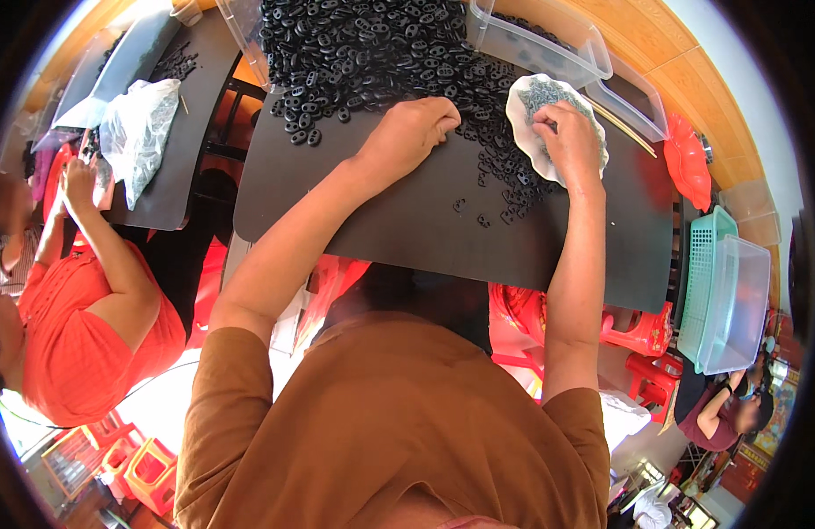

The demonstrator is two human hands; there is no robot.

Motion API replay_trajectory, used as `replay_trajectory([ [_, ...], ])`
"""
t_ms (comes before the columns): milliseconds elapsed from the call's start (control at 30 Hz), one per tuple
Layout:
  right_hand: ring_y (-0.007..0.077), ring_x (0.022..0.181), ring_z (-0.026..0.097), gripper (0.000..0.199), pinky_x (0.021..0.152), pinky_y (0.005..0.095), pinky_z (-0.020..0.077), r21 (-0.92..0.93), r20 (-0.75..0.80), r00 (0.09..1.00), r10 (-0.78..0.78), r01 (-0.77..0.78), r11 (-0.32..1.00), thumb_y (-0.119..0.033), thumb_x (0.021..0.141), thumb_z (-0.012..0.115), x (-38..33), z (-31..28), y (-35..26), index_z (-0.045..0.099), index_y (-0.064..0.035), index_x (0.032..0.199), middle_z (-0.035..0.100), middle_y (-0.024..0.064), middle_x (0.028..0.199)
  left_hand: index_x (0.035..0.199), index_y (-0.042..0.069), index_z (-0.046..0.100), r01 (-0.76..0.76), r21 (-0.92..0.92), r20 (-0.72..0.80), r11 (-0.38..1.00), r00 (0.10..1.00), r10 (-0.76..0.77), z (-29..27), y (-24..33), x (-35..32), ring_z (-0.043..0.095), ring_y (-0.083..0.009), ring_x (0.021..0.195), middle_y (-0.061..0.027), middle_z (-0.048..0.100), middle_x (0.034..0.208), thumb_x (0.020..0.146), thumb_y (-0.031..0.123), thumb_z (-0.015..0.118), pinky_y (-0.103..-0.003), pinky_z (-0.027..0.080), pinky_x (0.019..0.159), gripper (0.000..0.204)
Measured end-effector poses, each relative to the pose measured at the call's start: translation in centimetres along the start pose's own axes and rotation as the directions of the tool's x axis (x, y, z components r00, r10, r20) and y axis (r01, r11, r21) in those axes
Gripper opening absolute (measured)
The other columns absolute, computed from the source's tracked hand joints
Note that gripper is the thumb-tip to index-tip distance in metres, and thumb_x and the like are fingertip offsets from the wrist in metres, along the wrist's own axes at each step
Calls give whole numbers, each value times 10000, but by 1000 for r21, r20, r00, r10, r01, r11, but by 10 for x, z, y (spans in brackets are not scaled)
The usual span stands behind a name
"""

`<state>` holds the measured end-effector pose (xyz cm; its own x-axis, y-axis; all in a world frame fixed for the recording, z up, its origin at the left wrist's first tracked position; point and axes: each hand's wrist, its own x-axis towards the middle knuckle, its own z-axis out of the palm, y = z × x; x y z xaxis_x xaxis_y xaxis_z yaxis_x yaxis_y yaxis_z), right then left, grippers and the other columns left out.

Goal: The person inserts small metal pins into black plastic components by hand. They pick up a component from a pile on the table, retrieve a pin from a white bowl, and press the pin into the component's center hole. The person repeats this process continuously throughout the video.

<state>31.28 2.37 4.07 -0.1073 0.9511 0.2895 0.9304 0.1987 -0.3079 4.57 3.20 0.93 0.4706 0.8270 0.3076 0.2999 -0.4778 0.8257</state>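
On the dark table (407, 220) lies a big heap of black oval plastic pieces (363, 53), each with two holes. My left hand (409, 137) rests at the heap's near edge, its fingers curled closed; whatever they hold is hidden. Over a white scalloped bowl (524, 123) of small grey metal parts (542, 92), my right hand (570, 141) has its fingertips pinched together among the parts. Anything between them is too small to make out. Smaller black pieces (513, 176) are scattered between my hands and toward me.
Clear plastic bins (549, 48) stand behind the heap. Sticks (624, 128) and a red dish (688, 163) lie past the bowl. Green and clear baskets (707, 282) are at the right. A person in red (108, 326) works at another table on the left, beside a plastic bag (138, 132).
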Motion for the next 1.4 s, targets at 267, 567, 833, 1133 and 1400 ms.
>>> replay_trajectory([
  [267,302,761,614,98,684,396,457,85,1,1000,18,-18,996,-110,780,693,0,-1,-3,641,-27,773,618,101,805,1040,6,671,291,-353,126,889,957,-263,-8,-3,-5,632,-73,766,-24,658,836,968,144,595,-215,531,707,173],
  [567,268,690,627,73,667,352,478,228,8,991,135,-134,965,-56,825,657,3,-1,6,629,-19,882,653,125,754,1033,-6,673,323,-515,169,794,946,-275,-17,-8,-3,641,-86,813,-34,675,896,888,68,680,-209,529,760,163],
  [833,90,784,637,128,785,253,504,560,66,972,224,-222,798,46,811,643,2,-2,10,665,-29,911,691,21,824,996,15,653,308,-621,145,721,949,-281,-15,-12,-3,650,-99,833,-33,665,901,884,39,667,-214,524,771,115],
  [1133,82,788,619,101,773,246,495,484,155,978,143,-201,852,51,816,647,0,-8,17,665,-23,883,686,4,848,1000,26,649,314,-544,158,778,949,-272,-18,-8,-3,621,-79,786,-28,661,866,879,55,678,-215,507,745,127],
  [1400,78,808,631,113,714,229,472,774,183,974,136,-228,591,-2,841,673,2,-8,7,662,-30,950,702,31,894,985,30,645,306,-557,192,772,952,-240,-7,-8,-1,631,-81,775,-17,654,856,896,71,656,-217,518,728,99],
])
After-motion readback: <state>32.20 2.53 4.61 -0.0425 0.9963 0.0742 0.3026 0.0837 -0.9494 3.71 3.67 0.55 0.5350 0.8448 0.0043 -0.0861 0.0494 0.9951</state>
